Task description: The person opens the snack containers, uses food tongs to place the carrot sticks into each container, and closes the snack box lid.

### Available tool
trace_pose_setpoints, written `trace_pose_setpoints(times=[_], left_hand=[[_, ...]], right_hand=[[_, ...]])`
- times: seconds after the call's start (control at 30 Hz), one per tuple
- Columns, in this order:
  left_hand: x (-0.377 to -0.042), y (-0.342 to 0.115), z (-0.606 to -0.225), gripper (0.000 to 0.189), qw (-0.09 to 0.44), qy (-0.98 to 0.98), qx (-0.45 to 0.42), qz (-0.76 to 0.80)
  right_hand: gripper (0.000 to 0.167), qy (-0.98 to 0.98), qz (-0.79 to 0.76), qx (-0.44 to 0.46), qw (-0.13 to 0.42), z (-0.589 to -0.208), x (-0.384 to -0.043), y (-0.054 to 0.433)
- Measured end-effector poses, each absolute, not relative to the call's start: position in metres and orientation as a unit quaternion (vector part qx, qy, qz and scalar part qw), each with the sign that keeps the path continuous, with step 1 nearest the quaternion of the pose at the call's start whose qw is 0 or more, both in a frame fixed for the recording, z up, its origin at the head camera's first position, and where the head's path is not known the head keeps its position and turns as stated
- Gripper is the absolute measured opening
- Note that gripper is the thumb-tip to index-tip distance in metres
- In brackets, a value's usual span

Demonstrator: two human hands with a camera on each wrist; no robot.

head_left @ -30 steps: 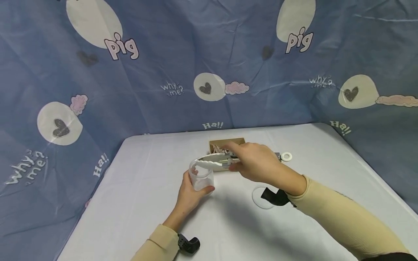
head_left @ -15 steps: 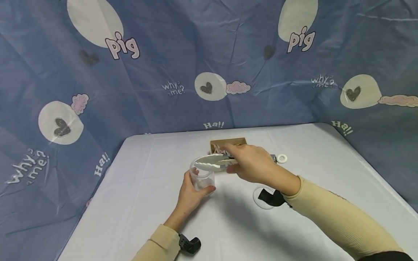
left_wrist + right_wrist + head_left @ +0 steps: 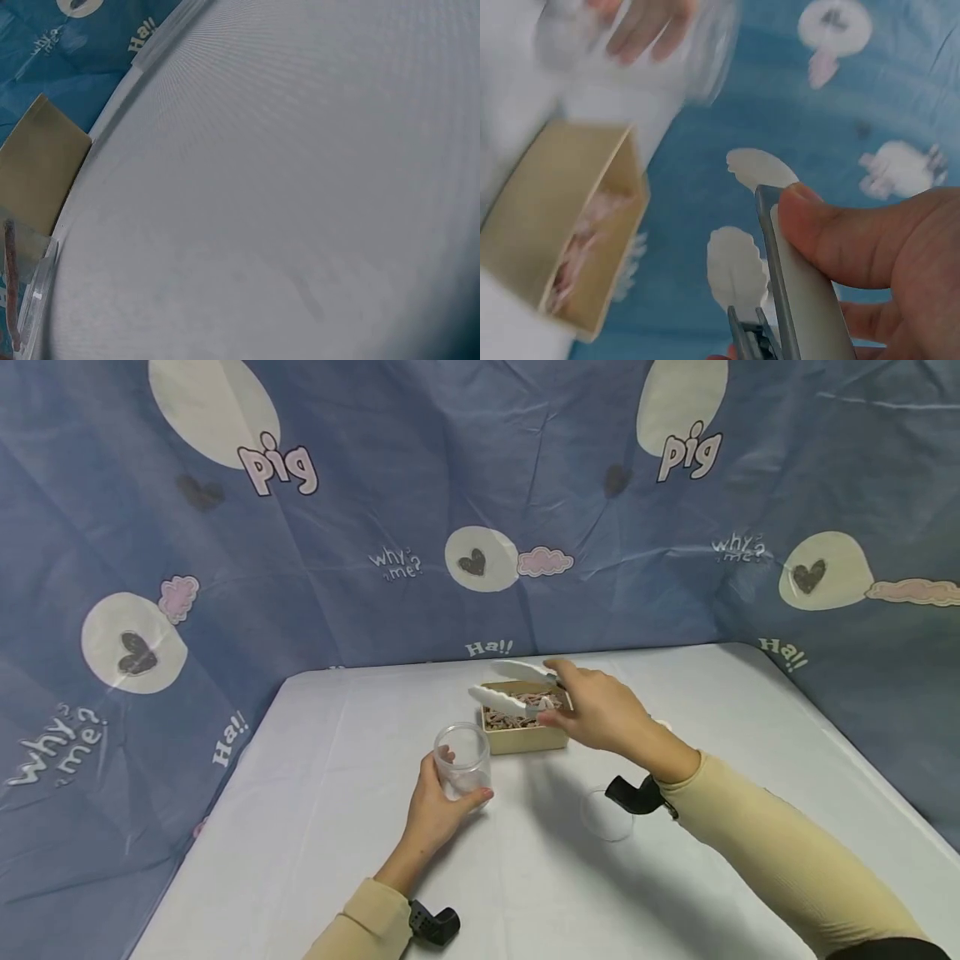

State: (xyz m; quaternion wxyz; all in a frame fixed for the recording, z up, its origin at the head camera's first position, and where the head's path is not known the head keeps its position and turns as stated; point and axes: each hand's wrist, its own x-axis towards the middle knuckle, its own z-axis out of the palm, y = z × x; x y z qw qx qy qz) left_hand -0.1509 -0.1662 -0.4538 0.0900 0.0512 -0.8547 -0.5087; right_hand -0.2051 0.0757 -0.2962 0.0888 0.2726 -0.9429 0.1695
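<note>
Head view: at the near side of the white-covered table [image 3: 360, 727], an open-topped clear jar [image 3: 467, 762] is grasped by the left hand [image 3: 437, 806], fingers and thumb wrapped about its sides. To the right, a thin pale ring [image 3: 617, 841] is laid on the cloth. Farther off, pale-tipped tongs [image 3: 498, 701] are gripped by the right hand [image 3: 603, 714], their jaws held parted near a tan box [image 3: 528, 742]. The box, set beyond the jar and slightly right, is filled with brownish strips [image 3: 510, 720]. The far side is closed by a blue printed backdrop [image 3: 360, 610].
</note>
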Motion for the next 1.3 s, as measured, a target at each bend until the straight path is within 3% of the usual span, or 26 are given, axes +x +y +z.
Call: trace_pose_setpoints(times=[0.2,0.47,0.8,1.03,1.3], left_hand=[[-0.151,-0.168,-0.456,0.094,0.087,-0.854,0.053,-0.511],[-0.153,-0.168,-0.458,0.093,0.096,-0.855,0.044,-0.508],[-0.153,-0.168,-0.457,0.093,0.100,-0.858,0.043,-0.502],[-0.154,-0.171,-0.456,0.093,0.102,-0.860,0.050,-0.497],[-0.152,-0.170,-0.457,0.094,0.098,-0.863,0.046,-0.493]], right_hand=[[0.074,-0.966,0.148,0.211,0.020,-0.308,-0.238,0.091],[0.085,-0.966,0.124,0.217,-0.066,-0.314,-0.263,0.090],[0.093,-0.967,0.074,0.220,-0.102,-0.308,-0.283,0.075],[0.043,-0.972,0.018,0.219,-0.086,-0.311,-0.290,0.060],[0.031,-0.959,0.023,0.268,-0.089,-0.317,-0.294,0.055]])
